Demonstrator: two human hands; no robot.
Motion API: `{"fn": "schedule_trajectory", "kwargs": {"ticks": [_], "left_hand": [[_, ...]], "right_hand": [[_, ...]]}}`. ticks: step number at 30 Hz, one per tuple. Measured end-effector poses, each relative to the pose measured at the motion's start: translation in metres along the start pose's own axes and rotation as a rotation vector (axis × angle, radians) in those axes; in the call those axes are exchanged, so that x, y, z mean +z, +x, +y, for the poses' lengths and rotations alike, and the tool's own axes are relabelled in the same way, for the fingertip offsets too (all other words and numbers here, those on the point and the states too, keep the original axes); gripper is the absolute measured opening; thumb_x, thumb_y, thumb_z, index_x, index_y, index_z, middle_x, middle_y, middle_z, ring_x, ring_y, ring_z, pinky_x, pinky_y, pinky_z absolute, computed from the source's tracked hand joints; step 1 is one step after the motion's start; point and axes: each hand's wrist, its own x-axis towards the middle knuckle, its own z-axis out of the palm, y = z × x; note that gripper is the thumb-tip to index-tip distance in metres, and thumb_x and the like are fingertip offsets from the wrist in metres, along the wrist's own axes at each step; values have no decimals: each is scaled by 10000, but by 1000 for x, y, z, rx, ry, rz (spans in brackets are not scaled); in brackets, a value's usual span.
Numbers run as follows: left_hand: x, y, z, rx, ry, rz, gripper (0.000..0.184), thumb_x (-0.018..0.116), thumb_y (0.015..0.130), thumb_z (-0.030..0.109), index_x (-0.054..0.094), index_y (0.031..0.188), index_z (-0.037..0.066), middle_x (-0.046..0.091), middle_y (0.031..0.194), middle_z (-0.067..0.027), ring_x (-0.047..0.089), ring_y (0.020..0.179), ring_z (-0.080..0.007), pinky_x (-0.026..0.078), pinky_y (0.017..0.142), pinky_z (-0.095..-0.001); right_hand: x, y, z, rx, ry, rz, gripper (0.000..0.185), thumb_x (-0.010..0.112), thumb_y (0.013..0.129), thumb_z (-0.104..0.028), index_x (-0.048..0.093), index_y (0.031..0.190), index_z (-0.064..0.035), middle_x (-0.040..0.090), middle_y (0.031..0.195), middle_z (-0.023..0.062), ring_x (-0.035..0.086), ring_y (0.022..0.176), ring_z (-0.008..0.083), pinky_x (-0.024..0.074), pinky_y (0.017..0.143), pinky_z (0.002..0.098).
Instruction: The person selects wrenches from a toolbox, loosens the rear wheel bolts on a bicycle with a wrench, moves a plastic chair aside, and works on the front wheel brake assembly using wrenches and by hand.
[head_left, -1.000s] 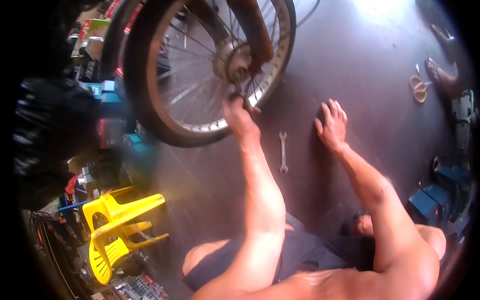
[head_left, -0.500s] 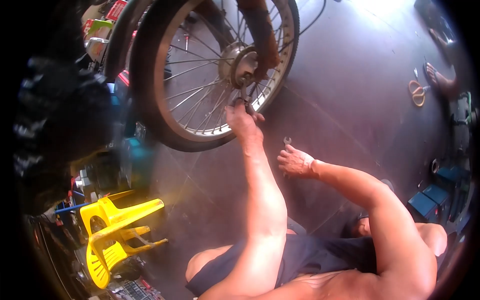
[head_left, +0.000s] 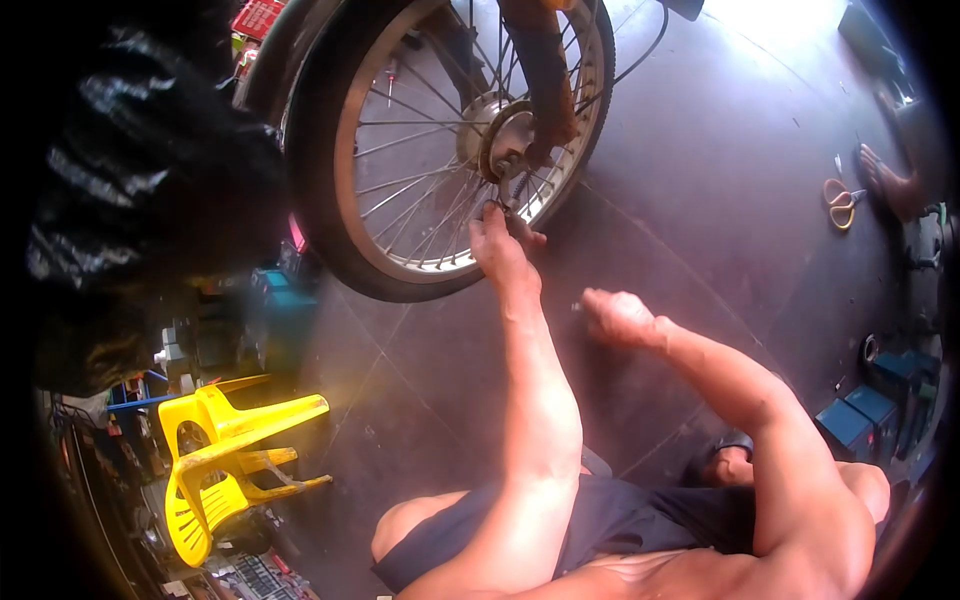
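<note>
A spoked motorcycle front wheel stands ahead of me, with its drum brake hub beside the fork leg. My left hand reaches up below the hub, its thumb and fingers closed on the metal brake arm, near a small cable spring. Part of what those fingers grip is hidden. To the right and lower, over the floor, my right hand is closed in a fist around a wrench; just its tip sticks out, blurred.
On the left lies a yellow plastic chair on its side. Orange-handled scissors rest on the floor at right, near another person's foot. Teal boxes stand at lower right. Black shiny material covers the upper left.
My right hand has moved slightly right and turned, so less of the wrench shows. My left hand stays at the brake arm. The whole view has shifted a little.
</note>
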Motion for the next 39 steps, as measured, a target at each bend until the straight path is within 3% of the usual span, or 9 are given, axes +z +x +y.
{"fn": "schedule_trajectory", "kwargs": {"ticks": [3, 5, 8, 11, 14, 17, 29, 34, 39], "left_hand": [[10, -6, 2, 72, -58, 38, 116, 516, 933, 152, 530, 957, 39, 502, 684, -24, 441, 490, -116, 449, 434, -319], [-1, 2, -5, 81, -10, -44, 133, 510, 948, 160, 529, 974, 32, 501, 715, -24, 458, 526, -119, 442, 442, -305], [-6, 5, -4, -70, -90, -77, 127, 504, 945, 149, 532, 987, 32, 498, 722, -24, 486, 572, -124, 450, 464, -303], [5, -8, 4, -45, -3, -8, 144, 494, 942, 123, 545, 1020, 13, 544, 790, -43, 536, 677, -147, 482, 584, -315], [3, 7, -16, 142, -100, 27, 172, 521, 919, 141, 570, 1023, 12, 546, 828, -38, 543, 686, -134, 484, 522, -311], [2, 3, -4, 106, 28, -35, 230, 502, 951, 128, 561, 1111, -27, 605, 984, -85, 563, 916, -184, 447, 839, -314], [2, -3, 2, 32, -43, -2, 162, 545, 954, 191, 604, 993, 45, 570, 813, -7, 538, 647, -88, 425, 488, -241], [-4, 2, -3, 153, 18, -70, 262, 543, 931, 154, 588, 1133, -6, 614, 996, -78, 586, 865, -153, 492, 598, -312], [-2, 15, -7, 122, 116, 13, 223, 542, 921, 132, 586, 1090, -7, 603, 980, -75, 570, 853, -156, 480, 612, -316]], "right_hand": [[-34, 19, -8, 536, 731, 195, 298, 563, 907, -278, 518, 1030, -11, 579, 713, 159, 593, 614, 233, 453, 513, 380], [-61, 31, -14, 588, 1077, 234, 327, 580, 910, -291, 546, 1051, 2, 522, 645, 50, 498, 530, 151, 394, 484, 314], [-79, 51, -27, 526, 1099, 318, 343, 603, 907, -317, 587, 1030, 3, 519, 664, 26, 491, 550, 141, 388, 498, 304], [-106, 71, -56, 488, 1177, 319, 378, 632, 903, -333, 618, 1048, 15, 582, 755, 53, 541, 651, 148, 428, 580, 307], [-121, 92, -85, 495, 1248, 398, 364, 652, 902, -341, 638, 1047, -8, 593, 783, 48, 515, 653, 126, 395, 578, 297], [-122, 108, -92, 485, 1309, 415, 268, 666, 903, -342, 652, 963, -80, 538, 681, -8, 407, 488, 71, 286, 437, 268], [-122, 129, -91, 537, 1370, 441, 191, 672, 876, -191, 675, 952, -16, 595, 758, 45, 485, 577, 125, 374, 521, 295], [-120, 132, -98, 589, 1423, 534, 289, 691, 841, -142, 663, 1052, 55, 669, 927, 115, 606, 812, 178, 469, 694, 322], [-98, 148, -79, 507, 1407, 602, 207, 669, 888, -178, 660, 1012, -13, 616, 830, 47, 516, 634, 139, 402, 534, 323]]}}
